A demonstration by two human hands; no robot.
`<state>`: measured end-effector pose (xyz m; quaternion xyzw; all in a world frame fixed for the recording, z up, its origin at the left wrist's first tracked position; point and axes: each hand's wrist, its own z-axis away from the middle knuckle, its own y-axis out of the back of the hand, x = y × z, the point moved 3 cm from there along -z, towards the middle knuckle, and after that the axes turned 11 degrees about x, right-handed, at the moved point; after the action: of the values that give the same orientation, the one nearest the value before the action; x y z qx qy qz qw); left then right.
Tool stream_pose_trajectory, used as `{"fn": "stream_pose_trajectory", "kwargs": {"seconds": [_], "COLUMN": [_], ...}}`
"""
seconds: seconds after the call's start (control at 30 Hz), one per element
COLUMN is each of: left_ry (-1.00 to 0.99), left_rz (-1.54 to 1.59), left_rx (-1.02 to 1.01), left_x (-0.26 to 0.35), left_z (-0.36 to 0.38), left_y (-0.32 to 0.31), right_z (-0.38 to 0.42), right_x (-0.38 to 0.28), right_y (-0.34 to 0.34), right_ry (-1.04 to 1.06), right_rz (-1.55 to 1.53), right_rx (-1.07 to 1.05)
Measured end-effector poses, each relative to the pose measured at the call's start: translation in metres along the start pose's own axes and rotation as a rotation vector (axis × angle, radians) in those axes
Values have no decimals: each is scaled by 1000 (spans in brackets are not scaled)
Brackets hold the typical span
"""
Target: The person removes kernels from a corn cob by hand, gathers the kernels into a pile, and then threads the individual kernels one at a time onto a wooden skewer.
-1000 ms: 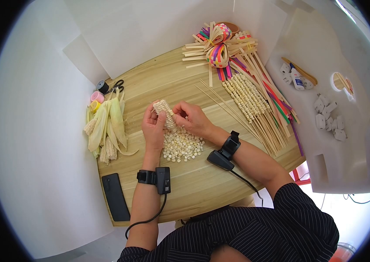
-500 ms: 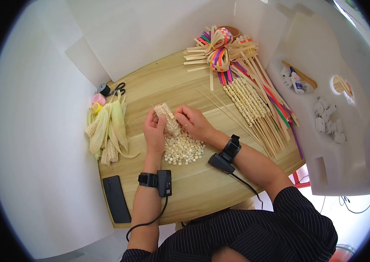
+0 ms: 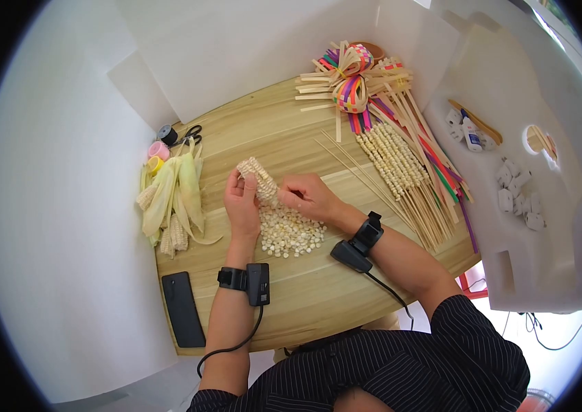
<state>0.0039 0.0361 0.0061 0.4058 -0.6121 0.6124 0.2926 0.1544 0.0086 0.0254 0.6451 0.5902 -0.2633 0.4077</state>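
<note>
My left hand (image 3: 241, 204) grips a pale corn cob (image 3: 258, 180), which tilts with its top end to the upper left. Close to the cob's lower right side is my right hand (image 3: 310, 198), its fingers curled together; whatever they may pinch is too small to make out. Beneath both hands a pile of loose whitish kernels (image 3: 289, 232) lies on the wooden table (image 3: 291, 309). Black devices with cables are strapped to both wrists.
Corn husks with cobs (image 3: 177, 196), thread spools (image 3: 159, 150) and scissors (image 3: 191, 136) lie left. A black phone (image 3: 183, 309) is near the front-left edge. Kernel-strung sticks (image 3: 393, 158), coloured strips (image 3: 435, 161) and woven balls (image 3: 351, 94) lie right. A glue bottle (image 3: 471, 134) sits beyond.
The cob in my left hand has tilted further left. My right hand has moved slightly right and down, its fingers more curled. The whole view has shifted slightly.
</note>
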Motion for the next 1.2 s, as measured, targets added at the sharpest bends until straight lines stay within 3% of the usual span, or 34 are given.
{"fn": "stream_pose_trajectory", "kwargs": {"seconds": [0.13, 0.2, 0.3, 0.67, 1.2], "left_ry": [4, 7, 5, -83, -36], "left_rz": [14, 14, -58, -197, -227], "left_rx": [-19, -25, -31, -151, -176], "left_x": [0, -1, 1, 6, 4], "left_z": [-1, 0, 4, 8, 9], "left_y": [0, 0, -3, -14, -13], "right_z": [-1, 0, -3, -3, -4], "right_x": [-4, -6, -5, -4, -4], "right_y": [-2, 2, 4, 3, 1], "right_ry": [-11, -212, -182, -139, -116], "right_rz": [33, 9, 5, 37, 102], "right_rx": [-20, 123, 240, 250, 169]}}
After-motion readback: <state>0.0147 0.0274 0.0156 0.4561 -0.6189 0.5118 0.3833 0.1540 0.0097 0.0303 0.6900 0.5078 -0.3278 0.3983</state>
